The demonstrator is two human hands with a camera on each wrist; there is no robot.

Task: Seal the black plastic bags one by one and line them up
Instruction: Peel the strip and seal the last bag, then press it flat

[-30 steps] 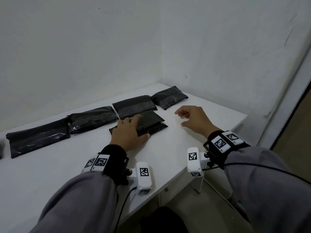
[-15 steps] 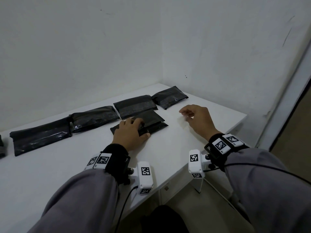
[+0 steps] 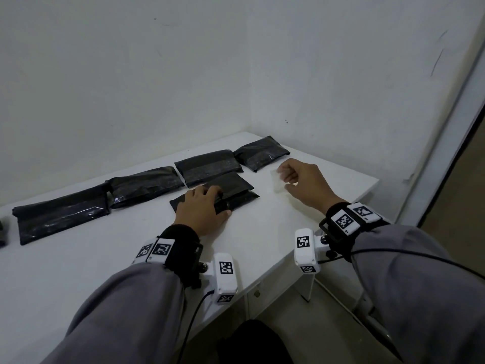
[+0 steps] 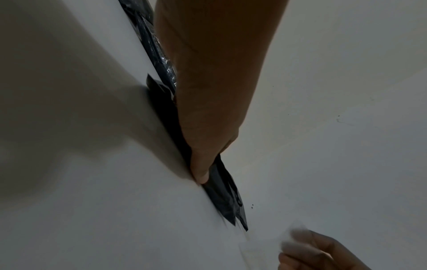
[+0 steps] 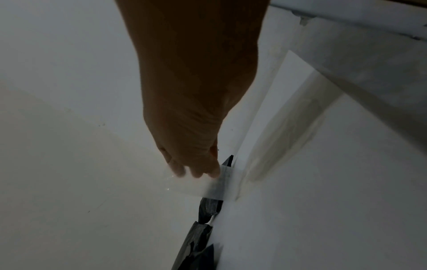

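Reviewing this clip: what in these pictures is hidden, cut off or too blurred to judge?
- Black plastic bag under the left hand: head view, the hand covers its open edge, so the seal state is unclear.
- Translucent strip in the right hand: motion-blurred in all three views; how the fingers hold it is unclear.
- Dark object at the head view's left edge: cropped, unidentifiable.
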